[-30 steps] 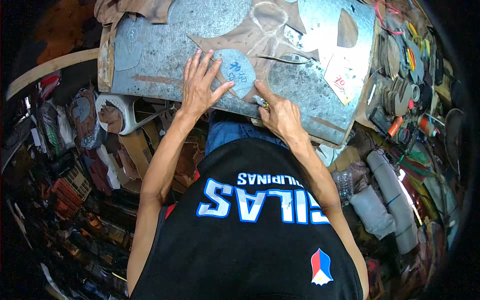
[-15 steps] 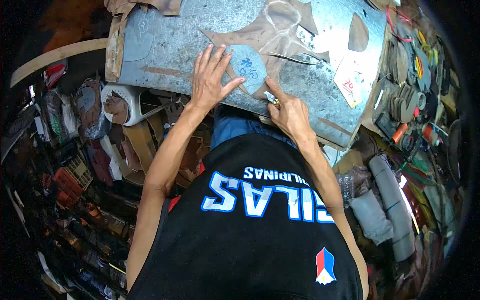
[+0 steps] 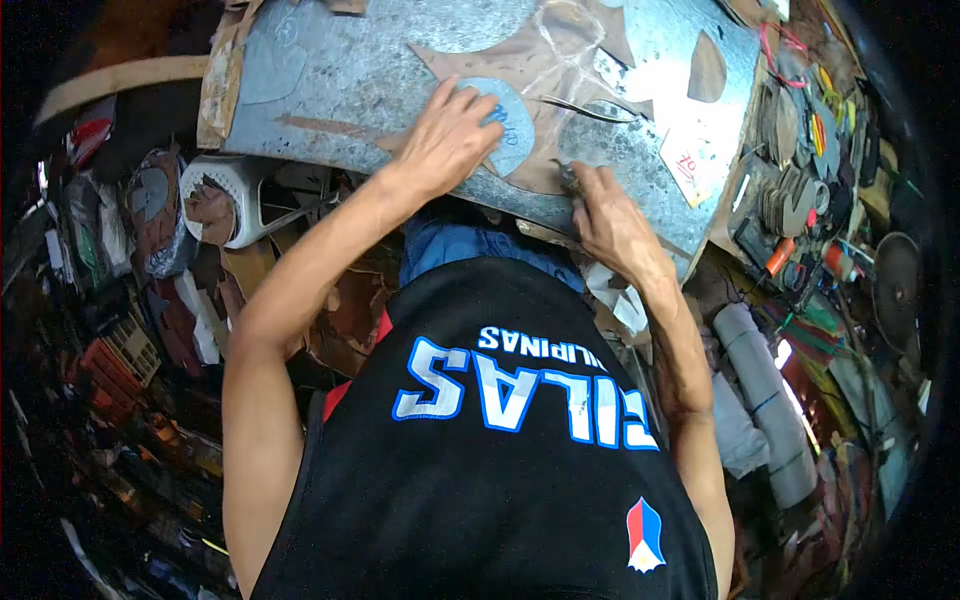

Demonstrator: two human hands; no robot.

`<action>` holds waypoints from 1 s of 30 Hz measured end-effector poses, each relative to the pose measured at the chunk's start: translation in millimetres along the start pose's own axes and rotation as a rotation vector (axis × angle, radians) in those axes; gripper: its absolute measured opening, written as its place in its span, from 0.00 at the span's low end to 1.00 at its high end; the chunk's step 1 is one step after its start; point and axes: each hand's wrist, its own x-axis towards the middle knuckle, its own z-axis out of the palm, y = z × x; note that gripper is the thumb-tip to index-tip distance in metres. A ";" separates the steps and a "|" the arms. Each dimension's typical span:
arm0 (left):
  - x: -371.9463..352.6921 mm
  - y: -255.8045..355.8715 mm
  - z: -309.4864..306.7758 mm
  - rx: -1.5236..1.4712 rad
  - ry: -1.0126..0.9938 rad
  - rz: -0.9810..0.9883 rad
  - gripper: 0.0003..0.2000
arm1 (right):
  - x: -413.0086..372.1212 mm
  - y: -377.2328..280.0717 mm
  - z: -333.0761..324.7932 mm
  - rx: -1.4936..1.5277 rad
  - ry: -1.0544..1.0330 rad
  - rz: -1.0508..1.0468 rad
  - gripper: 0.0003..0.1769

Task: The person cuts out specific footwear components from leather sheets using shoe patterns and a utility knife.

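Leather (image 3: 560, 60) is spread on the metal-sheeted tabletop (image 3: 340, 90), and a grey pattern piece (image 3: 512, 112) is pressed onto it under the left hand (image 3: 450, 135), whose fingers are bent and grip nothing. Cutting round the pattern is judged to be in hand, which calls for firm pinning. The right hand (image 3: 612, 222) is closed on a small tool (image 3: 568, 176) at its fingertips, though the blade can hardly be made out.

The left arm runs up from the lower left of the frame, elbow bent, to the left hand (image 3: 450, 135) at upper centre, palm down, knuckles raised, fingers pressing. The right arm climbs the right side; the right hand (image 3: 612, 222) sits just right of centre, fingers curled together at the tips.
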 end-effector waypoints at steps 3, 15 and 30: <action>39.3 -6.6 -47.0 -0.074 -0.296 -0.087 0.18 | 18.5 -28.9 15.2 0.061 -0.041 -0.077 0.23; 129.1 -30.7 -11.5 -0.516 -1.066 -0.218 0.57 | 106.7 -66.5 70.0 -0.020 0.204 -0.014 0.20; 135.9 -18.6 -29.7 -0.453 -1.134 -0.246 0.55 | 118.5 -68.5 77.8 -0.153 0.233 0.013 0.16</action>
